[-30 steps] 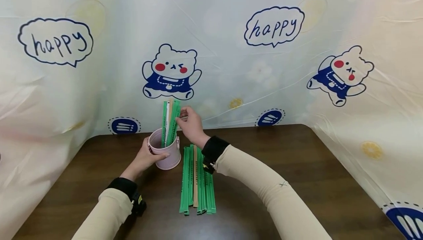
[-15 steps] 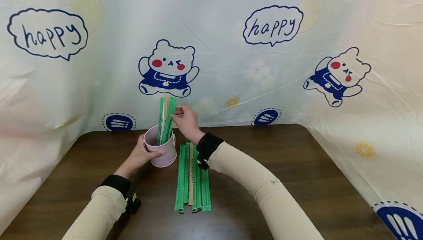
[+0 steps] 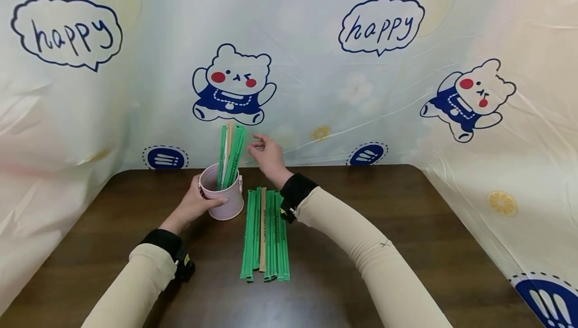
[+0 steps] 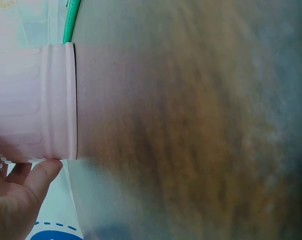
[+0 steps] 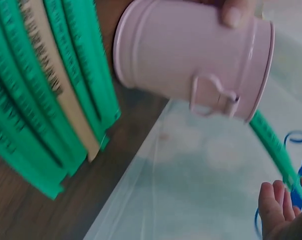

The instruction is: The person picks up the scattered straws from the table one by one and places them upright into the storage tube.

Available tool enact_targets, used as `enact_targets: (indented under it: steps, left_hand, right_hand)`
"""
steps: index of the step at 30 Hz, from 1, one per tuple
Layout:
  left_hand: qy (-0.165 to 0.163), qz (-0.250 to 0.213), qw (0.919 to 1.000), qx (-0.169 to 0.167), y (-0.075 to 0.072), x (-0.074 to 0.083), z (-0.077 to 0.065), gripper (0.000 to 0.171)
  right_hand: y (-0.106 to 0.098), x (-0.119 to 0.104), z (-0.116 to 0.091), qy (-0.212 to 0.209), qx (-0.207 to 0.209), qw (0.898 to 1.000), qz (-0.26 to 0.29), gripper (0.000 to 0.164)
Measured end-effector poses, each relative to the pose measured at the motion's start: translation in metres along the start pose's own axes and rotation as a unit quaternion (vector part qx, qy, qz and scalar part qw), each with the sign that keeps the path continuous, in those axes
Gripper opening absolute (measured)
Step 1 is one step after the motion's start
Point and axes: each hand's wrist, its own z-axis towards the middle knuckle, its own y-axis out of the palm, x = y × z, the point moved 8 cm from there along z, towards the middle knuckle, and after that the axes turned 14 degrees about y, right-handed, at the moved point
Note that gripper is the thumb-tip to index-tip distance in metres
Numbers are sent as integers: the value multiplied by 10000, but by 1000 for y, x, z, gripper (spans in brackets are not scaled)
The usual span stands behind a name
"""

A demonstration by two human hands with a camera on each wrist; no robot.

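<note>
A small pink pail (image 3: pixel 228 207) with side handle loops stands upright near the back of the table. My left hand (image 3: pixel 191 205) grips its near left side, thumb across the front and the other fingers behind, partly hidden. Slim paper-wrapped sticks (image 3: pixel 234 155), green with a brown and a white one, stand in the pail and lean toward its right rim. Just right of their tops is my right hand (image 3: pixel 270 159), fingers loosely bent and holding nothing. In the right wrist view, the right fingers (image 5: pixel 271 205) lie beside a green stick's end.
Several more green wrapped sticks (image 3: pixel 270 242), with a brown one (image 3: pixel 263 232) among them, lie side by side on the brown table (image 3: pixel 343 268), right of the pail and below my right wrist. A printed curtain (image 3: pixel 307 82) hangs behind the table's back edge.
The right fingers have let go of the green sticks in the pail and moved a little right, away from them. My left hand keeps its grip on the pail.
</note>
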Motion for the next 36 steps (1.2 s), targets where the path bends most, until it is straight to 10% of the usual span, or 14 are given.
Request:
enact_targets:
  steps: [7, 20, 36]
  left_hand:
    - [68, -65, 9999, -52, -2, 5, 6, 104]
    - [-29, 84, 10000, 37, -2, -4, -1, 103]
    - [8, -6, 10000, 33, 1, -1, 3, 104]
  right_hand:
    - [-39, -21, -43, 453, 291, 9975, -466, 34]
    - [-40, 78, -67, 2118, -1032, 9623, -1359, 42]
    - [-29, 93, -78, 1990, -767, 9614, -1739, 43]
